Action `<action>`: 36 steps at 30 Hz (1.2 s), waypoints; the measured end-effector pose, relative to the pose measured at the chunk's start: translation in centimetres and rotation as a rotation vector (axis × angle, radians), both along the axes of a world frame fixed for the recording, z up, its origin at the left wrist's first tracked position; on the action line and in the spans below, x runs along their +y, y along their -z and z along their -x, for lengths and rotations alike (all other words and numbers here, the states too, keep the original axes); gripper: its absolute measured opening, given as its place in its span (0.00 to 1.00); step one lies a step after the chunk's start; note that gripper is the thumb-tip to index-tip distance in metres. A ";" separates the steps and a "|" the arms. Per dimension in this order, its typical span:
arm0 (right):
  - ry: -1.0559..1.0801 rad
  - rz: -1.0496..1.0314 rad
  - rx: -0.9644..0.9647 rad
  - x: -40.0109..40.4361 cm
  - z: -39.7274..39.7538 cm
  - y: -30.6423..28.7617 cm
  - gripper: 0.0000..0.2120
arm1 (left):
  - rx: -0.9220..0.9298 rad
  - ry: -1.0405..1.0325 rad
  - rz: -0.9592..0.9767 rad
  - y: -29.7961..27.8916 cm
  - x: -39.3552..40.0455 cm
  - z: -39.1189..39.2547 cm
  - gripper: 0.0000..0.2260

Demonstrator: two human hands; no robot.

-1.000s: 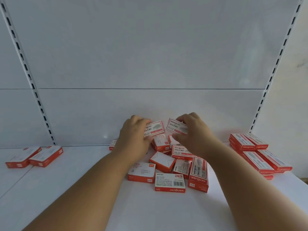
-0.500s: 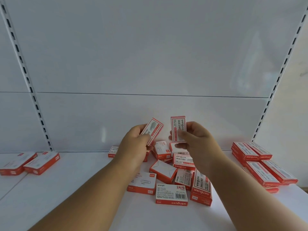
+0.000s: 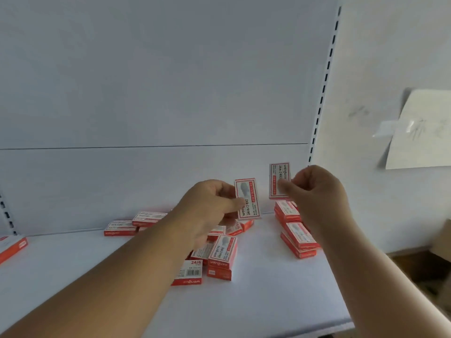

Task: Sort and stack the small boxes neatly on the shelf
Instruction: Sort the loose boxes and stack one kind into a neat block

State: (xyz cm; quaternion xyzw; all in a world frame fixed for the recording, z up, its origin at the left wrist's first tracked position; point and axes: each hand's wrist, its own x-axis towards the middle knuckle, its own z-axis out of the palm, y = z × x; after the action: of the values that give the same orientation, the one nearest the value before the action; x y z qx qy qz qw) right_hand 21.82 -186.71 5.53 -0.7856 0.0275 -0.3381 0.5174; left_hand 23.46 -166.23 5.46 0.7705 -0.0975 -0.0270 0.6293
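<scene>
My left hand (image 3: 207,206) holds a small red-and-white staple box (image 3: 247,198) upright, its printed face toward me. To its right, my right hand (image 3: 317,193) pinches a second upright box (image 3: 279,180) a little higher, above the stacked boxes (image 3: 296,230) at the shelf's right end. A loose pile of several more boxes (image 3: 219,254) lies on the white shelf (image 3: 256,301) below my left hand; my forearm hides part of it.
Two boxes (image 3: 133,224) lie against the back panel at left and another box (image 3: 11,247) sits at the far left edge. A slotted upright (image 3: 322,93) borders the shelf on the right. A taped paper sheet (image 3: 419,130) hangs on the wall beyond it.
Both hands, each with its box, have risen from the pile and swung right toward the stack. The view has turned right, so the pile now sits lower left of the hands.
</scene>
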 end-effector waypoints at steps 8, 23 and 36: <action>0.035 0.271 0.373 -11.4 -1.2 2.1 0.13 | 0.023 -0.031 -0.251 1.8 -12.4 -0.9 0.15; -0.078 0.589 0.314 -11.9 -2.5 2.9 0.13 | -0.182 -0.286 -0.793 2.6 -14.2 -1.0 0.12; -0.397 0.716 0.085 3.9 -2.4 -0.3 0.07 | -0.209 -0.399 -0.905 0.6 2.2 3.0 0.08</action>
State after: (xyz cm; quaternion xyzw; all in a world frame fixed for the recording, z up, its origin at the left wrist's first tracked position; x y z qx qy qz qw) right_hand 24.24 -182.81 5.87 -0.9193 -0.2227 -0.1872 0.2651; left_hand 20.48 -164.00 4.89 0.9683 0.0106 0.1314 0.2120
